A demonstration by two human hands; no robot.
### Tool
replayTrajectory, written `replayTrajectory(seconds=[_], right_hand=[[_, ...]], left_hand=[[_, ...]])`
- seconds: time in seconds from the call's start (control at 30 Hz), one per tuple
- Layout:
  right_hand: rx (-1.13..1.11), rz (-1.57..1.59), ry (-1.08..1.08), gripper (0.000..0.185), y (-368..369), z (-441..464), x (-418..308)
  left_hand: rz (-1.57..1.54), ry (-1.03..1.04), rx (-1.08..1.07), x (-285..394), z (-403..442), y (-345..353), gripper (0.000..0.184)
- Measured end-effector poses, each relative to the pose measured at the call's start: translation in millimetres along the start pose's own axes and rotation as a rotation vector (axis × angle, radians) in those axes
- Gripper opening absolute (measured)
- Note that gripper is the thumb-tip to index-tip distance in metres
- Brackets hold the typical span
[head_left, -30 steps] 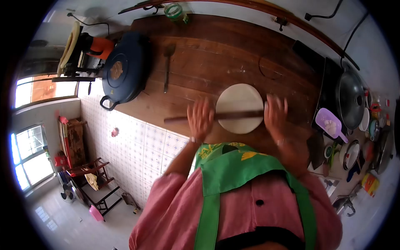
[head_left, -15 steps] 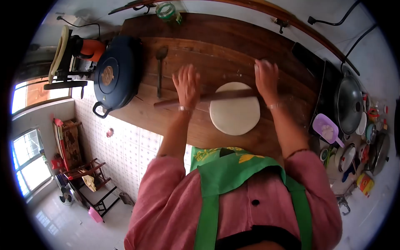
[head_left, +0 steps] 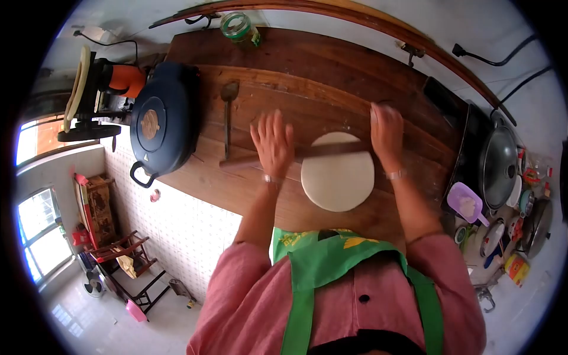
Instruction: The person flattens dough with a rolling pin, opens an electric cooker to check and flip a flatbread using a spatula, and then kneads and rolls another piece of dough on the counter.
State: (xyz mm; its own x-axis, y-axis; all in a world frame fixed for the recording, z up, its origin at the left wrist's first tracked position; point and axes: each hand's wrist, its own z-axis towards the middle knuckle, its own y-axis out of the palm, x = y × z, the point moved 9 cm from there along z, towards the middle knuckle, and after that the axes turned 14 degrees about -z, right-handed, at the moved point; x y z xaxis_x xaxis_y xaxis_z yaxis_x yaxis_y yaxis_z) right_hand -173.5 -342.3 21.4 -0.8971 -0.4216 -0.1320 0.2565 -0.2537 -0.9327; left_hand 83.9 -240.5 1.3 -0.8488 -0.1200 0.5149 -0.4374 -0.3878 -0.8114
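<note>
A round, flat sheet of pale dough [head_left: 338, 183] lies on the wooden table in front of me. Across its far part runs a long brown rolling pin [head_left: 331, 149], slightly blurred, its left end reaching well past the dough. My left hand [head_left: 274, 145] rests palm down over the pin, left of the dough, with its fingers stretched out and apart. At the dough's right edge, my right hand [head_left: 387, 133] lies over the pin's other end, fingers extended forward and somewhat blurred. That end of the pin is hidden beneath it.
A dark spatula [head_left: 227, 118] and a blue round electric pan [head_left: 163, 125] are to the left on the table [head_left: 319, 89]. At the back stands a glass jar [head_left: 239, 29]. On the right are a lidded wok [head_left: 498, 160] and a purple scoop [head_left: 466, 202] holding something white.
The view has shifted, so the table appears lower. My left fingers are spread wider. The pin still crosses the far part of the dough.
</note>
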Motion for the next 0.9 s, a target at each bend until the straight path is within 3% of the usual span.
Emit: replayTrajectory(seconds=[0.1,0.17,0.23,0.27,0.3,0.33,0.37,0.43,0.5,0.6,0.7,0.73,0.8,0.87,0.9], right_hand=[[0.070,0.029,-0.041,0.018,19.0,34.6,-3.5],[-0.143,0.027,-0.206,0.019,32.8,25.8,-34.2],[-0.160,0.171,-0.267,0.020,29.1,2.1,-59.9],[-0.197,0.316,-0.324,0.022,28.1,-12.1,-71.1],[-0.188,0.316,-0.313,0.022,24.8,-21.6,-70.6],[-0.238,0.263,-0.132,0.024,29.5,-30.9,-55.1],[-0.289,0.211,0.046,0.027,33.7,-42.1,-39.9],[-0.372,0.292,0.089,0.031,38.1,-49.2,-20.6],[-0.839,0.227,0.123,0.030,58.1,-77.3,-10.1],[-0.775,0.304,0.135,0.031,37.1,-125.6,3.0],[-0.593,0.414,0.204,0.030,10.8,-192.1,27.0],[-0.534,0.360,0.221,0.028,-6.2,-209.7,31.8],[-0.476,0.308,0.241,0.026,-32.2,-246.2,30.0],[-0.080,-0.039,0.023,0.027,-76.0,-258.3,14.7],[-0.082,-0.043,0.025,0.027,-76.0,-253.1,12.7]], left_hand=[[-0.025,0.010,0.075,-5.9,34.2,2.6,0.048],[0.009,0.026,0.079,-5.9,20.5,1.0,0.049],[-0.097,-0.009,-0.145,0.8,-15.1,11.8,0.049],[-0.095,0.006,-0.144,6.3,-30.1,4.2,0.049],[-0.068,0.127,-0.198,20.9,-48.4,-1.5,0.047],[-0.041,0.245,-0.254,34.0,-64.9,-5.4,0.044],[-0.038,0.254,-0.261,34.6,-72.2,-11.6,0.044],[-0.020,0.116,-0.514,21.9,-90.0,-4.8,0.034],[-0.092,0.166,-0.449,34.1,-102.5,-20.6,0.028],[-0.132,0.311,-0.431,56.7,-134.7,-32.3,0.031],[-0.169,0.269,-0.468,68.2,-178.8,-30.4,0.028],[-0.224,0.271,-0.452,72.3,-192.6,-33.7,0.025],[-0.193,0.203,-0.379,68.6,-216.4,-37.9,0.038],[-0.194,0.184,-0.286,66.3,-226.4,-47.2,0.041],[-0.061,0.145,-0.224,56.0,-226.8,-50.2,0.043]])
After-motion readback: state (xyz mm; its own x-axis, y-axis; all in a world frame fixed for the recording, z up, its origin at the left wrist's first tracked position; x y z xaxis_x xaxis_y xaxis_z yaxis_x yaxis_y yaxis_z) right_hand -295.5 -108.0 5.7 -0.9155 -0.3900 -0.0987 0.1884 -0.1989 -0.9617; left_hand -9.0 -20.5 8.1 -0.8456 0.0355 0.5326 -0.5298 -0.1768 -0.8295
